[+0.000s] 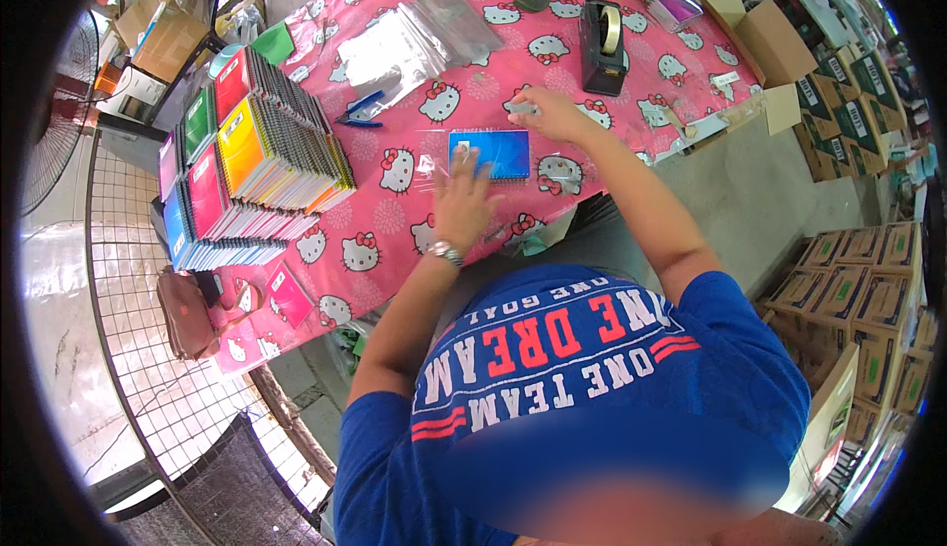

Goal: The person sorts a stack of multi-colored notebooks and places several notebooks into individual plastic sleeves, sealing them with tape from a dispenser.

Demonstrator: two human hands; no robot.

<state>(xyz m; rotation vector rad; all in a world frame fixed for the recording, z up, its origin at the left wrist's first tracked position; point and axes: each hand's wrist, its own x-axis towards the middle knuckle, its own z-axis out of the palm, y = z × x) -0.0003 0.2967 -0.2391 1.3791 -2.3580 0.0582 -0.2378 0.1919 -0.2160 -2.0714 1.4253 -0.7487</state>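
A blue spiral notebook point(506, 153) lies flat in front of me, with clear plastic film showing around its left side. My left hand point(464, 206), a watch on its wrist, rests with extended fingers on the notebook's lower left part. Just beyond the notebook's upper right corner, my right hand point(552, 115) is closed, with a small greyish thing point(525, 109) at its fingertips; its kind is too small to tell. A black tape dispenser point(603, 58) with a roll of tape stands beyond my right hand.
Tall stacks of coloured spiral notebooks point(271, 146) stand at the table's left. Clear plastic sleeves point(395, 48) lie at the far middle, near a blue-handled cutting tool point(361, 110). A pink notebook point(290, 294) is at the near left. An opened carton point(764, 38) sits at the right edge.
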